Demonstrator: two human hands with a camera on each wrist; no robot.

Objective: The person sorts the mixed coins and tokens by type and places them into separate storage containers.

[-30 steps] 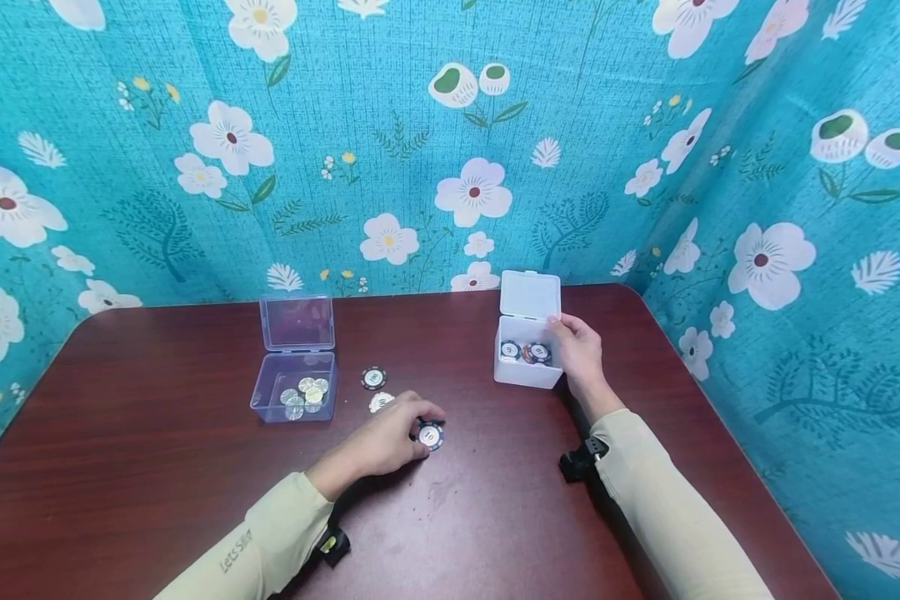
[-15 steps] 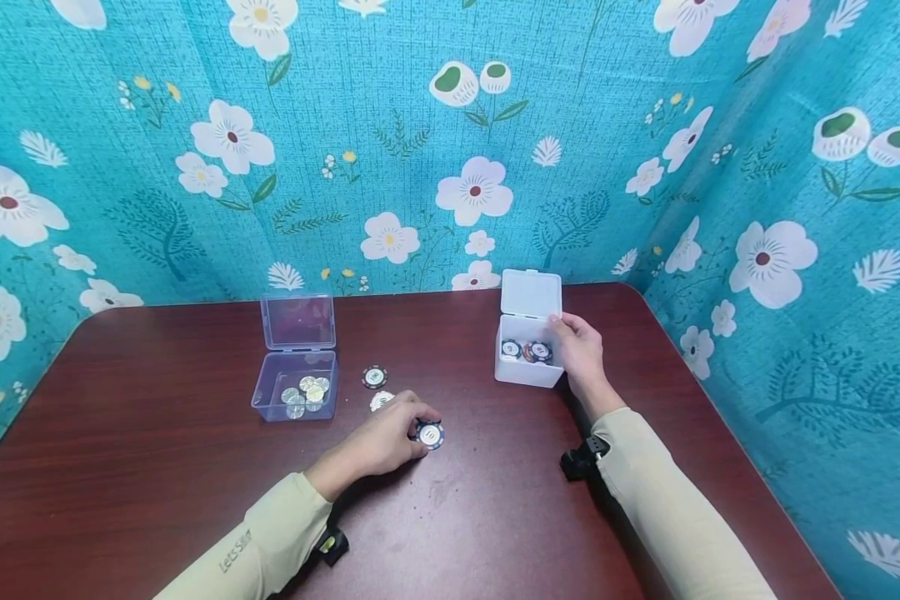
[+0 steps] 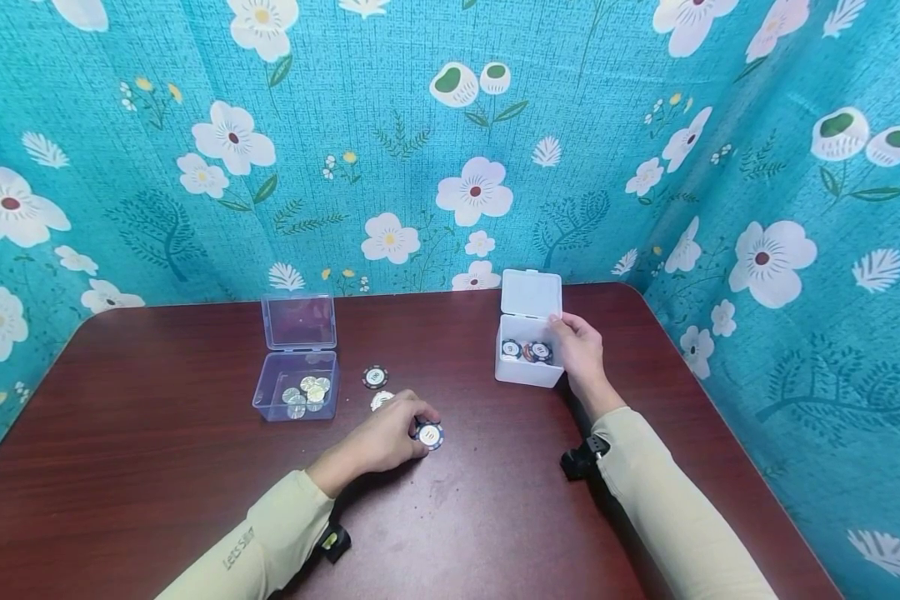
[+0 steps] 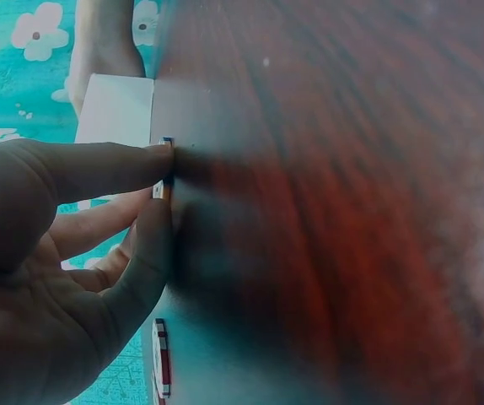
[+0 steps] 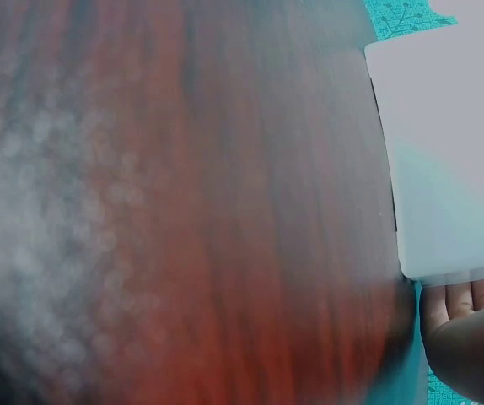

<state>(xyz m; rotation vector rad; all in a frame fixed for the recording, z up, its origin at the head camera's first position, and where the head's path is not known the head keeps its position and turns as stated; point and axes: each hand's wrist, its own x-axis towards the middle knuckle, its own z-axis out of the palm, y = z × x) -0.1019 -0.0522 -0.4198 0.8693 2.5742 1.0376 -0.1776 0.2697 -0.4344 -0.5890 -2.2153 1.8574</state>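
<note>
My left hand (image 3: 386, 433) pinches a dark blue and white poker chip (image 3: 431, 435) marked 10 between thumb and fingers, low at the tabletop. In the left wrist view, that chip appears edge-on between the fingertips (image 4: 159, 160). Partly behind this hand lies a white poker chip (image 3: 382, 401), and a black poker chip (image 3: 375, 377) lies just beyond. My right hand (image 3: 579, 348) grips the right wall of an open white plastic box (image 3: 528, 372), thumb over the rim. Several poker chips (image 3: 540, 351) lie inside. In the right wrist view, curled fingers (image 5: 459, 299) show beside the box.
A clear purplish plastic box (image 3: 268, 412) with its lid raised stands at left, holding several silver and gold coins (image 3: 315, 393). All stand on a dark red-brown wooden table (image 3: 157, 467). A turquoise floral curtain (image 3: 390, 125) hangs behind and to the right.
</note>
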